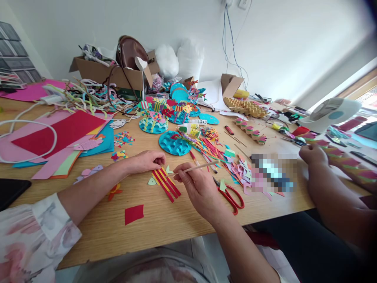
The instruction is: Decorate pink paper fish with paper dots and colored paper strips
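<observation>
Red paper with yellow strips (167,184) lies on the table, a small pale green paper triangle (152,181) at its left side. My left hand (149,162) is closed, its curled fingertips at the paper's upper edge. A thin wooden stick (203,166) is pinched in my right hand (198,188), its tip low over the stripes; whether it touches them I cannot tell. Close to my right wrist lie scissors with red handles (234,198). A plain red paper piece (134,214) rests nearer the table's front edge.
Coloured paper sheets (59,133) are stacked at left. Blue wavy bases (175,143), some bearing paper fish, stand beyond my hands. Paper strips and scraps (238,171) are strewn to the right. Another person's hand (313,155) rests on the table at far right.
</observation>
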The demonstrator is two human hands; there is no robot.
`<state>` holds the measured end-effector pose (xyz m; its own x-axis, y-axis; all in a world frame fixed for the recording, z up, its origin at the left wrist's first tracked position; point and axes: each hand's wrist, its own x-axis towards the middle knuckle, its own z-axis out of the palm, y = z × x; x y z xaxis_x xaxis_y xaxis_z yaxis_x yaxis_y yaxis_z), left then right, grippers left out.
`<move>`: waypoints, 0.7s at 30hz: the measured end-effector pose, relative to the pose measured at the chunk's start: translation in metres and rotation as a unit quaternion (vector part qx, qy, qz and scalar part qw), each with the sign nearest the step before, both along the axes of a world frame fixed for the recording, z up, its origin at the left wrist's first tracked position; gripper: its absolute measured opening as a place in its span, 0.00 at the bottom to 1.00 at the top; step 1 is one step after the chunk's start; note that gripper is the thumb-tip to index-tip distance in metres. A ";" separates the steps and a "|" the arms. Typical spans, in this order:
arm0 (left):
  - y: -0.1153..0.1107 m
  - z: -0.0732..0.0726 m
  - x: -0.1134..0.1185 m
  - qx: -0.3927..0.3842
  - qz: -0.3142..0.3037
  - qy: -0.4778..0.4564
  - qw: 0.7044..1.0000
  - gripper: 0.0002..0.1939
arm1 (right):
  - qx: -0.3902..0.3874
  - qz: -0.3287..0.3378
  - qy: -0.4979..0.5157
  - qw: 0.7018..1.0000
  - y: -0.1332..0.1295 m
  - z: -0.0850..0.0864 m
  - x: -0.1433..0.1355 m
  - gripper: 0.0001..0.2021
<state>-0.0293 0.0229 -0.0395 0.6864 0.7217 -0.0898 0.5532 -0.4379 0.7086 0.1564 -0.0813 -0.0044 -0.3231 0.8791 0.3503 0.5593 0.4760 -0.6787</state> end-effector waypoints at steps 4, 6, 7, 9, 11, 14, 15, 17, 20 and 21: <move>0.000 0.000 0.000 -0.004 -0.001 -0.002 1.000 0.07 | 0.004 0.005 0.006 1.000 0.004 -0.004 -0.003 0.08; 0.000 0.000 0.000 -0.005 -0.004 -0.003 1.000 0.07 | 0.001 0.008 0.007 1.000 0.005 -0.006 -0.003 0.08; 0.000 0.000 0.000 -0.006 -0.005 -0.002 1.000 0.08 | -0.002 0.007 0.007 1.000 0.004 -0.007 -0.002 0.08; 0.000 0.000 0.000 -0.004 -0.006 -0.001 1.000 0.08 | -0.006 0.002 0.006 1.000 0.000 -0.007 0.000 0.09; 0.001 0.000 -0.001 -0.001 -0.007 0.002 1.000 0.09 | -0.002 -0.006 0.011 1.000 -0.003 -0.004 0.002 0.09; 0.002 0.004 -0.001 0.013 -0.013 0.009 1.000 0.10 | 0.010 -0.016 0.026 0.999 -0.007 0.002 0.004 0.09; 0.002 0.006 -0.002 0.018 -0.013 0.011 1.000 0.10 | 0.013 -0.017 0.034 0.999 -0.008 0.004 0.005 0.09; 0.002 0.012 -0.003 0.032 -0.010 0.013 0.999 0.10 | 0.018 -0.020 0.056 0.998 -0.008 0.007 0.004 0.09; 0.001 0.023 -0.005 0.054 0.009 0.016 0.998 0.10 | 0.024 -0.024 0.085 0.996 -0.008 0.006 0.002 0.09; 0.000 0.026 -0.006 0.060 0.015 0.018 0.998 0.10 | 0.024 -0.025 0.086 0.996 -0.008 0.005 0.002 0.09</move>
